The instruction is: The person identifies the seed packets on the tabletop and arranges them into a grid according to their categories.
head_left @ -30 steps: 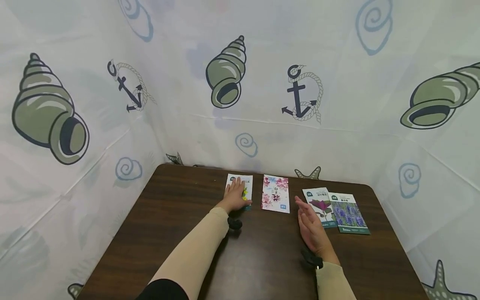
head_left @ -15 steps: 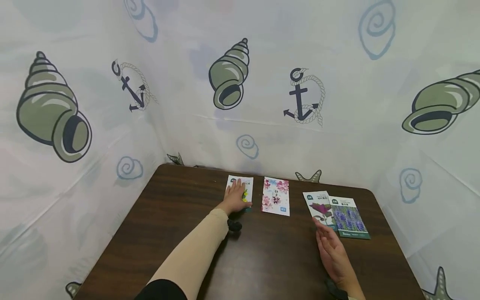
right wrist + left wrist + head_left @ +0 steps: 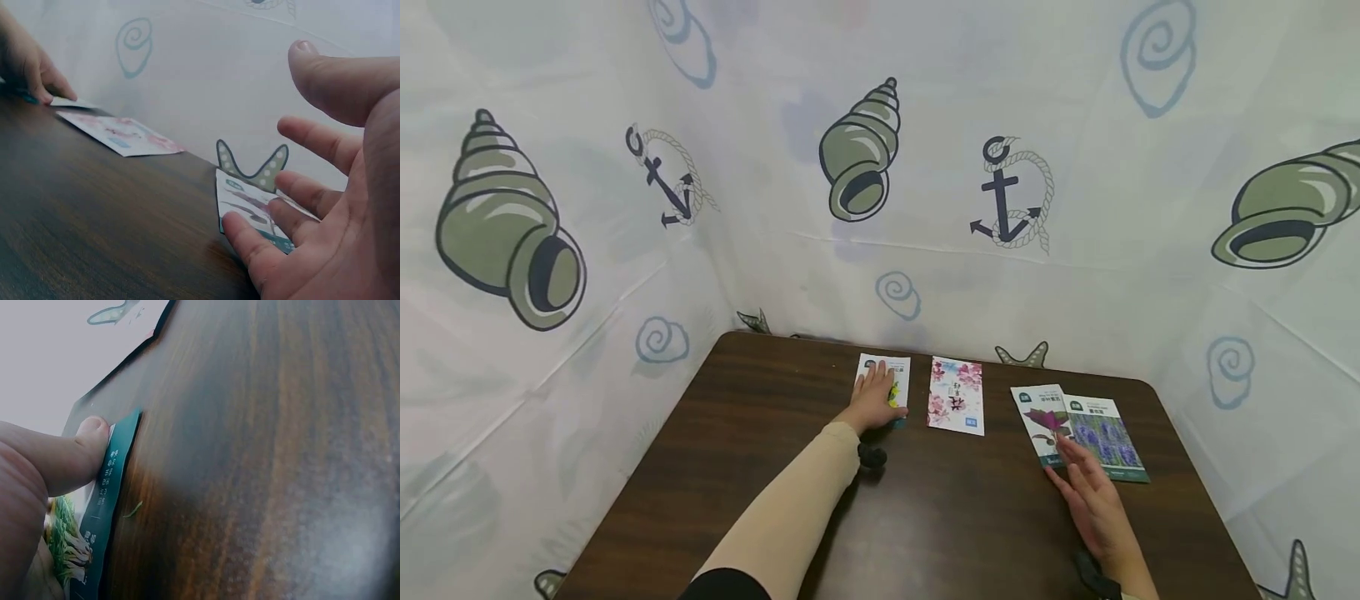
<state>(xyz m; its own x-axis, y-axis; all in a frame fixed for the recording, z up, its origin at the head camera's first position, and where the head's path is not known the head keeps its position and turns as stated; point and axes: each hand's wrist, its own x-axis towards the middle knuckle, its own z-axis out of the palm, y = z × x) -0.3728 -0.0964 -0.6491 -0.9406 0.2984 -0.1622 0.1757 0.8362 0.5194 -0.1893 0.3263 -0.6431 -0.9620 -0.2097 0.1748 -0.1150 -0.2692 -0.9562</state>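
My left hand (image 3: 875, 400) lies palm down with spread fingers on a white seed packet (image 3: 902, 377) that has a green lower band. In the left wrist view the thumb (image 3: 94, 434) presses near the edge of that band, beside a picture of leafy greens with roots. My right hand (image 3: 1096, 500) is held on its side, fingers extended, fingertips at the lower part of a purple-flower seed packet (image 3: 1036, 408). A lavender-flower seed packet (image 3: 1101, 429) lies against its right side, partly behind the fingers. Between the hands lies a pink-blossom packet (image 3: 957, 397).
All the packets lie toward the far edge of a dark brown wooden table (image 3: 955, 517). A white fabric backdrop (image 3: 775, 192) printed with shells, anchors and starfish stands close behind the table and along both sides.
My right hand has moved right and nearer to me, from the left side of the purple-flower seed packet to its lower end. The left hand stays on its packet.
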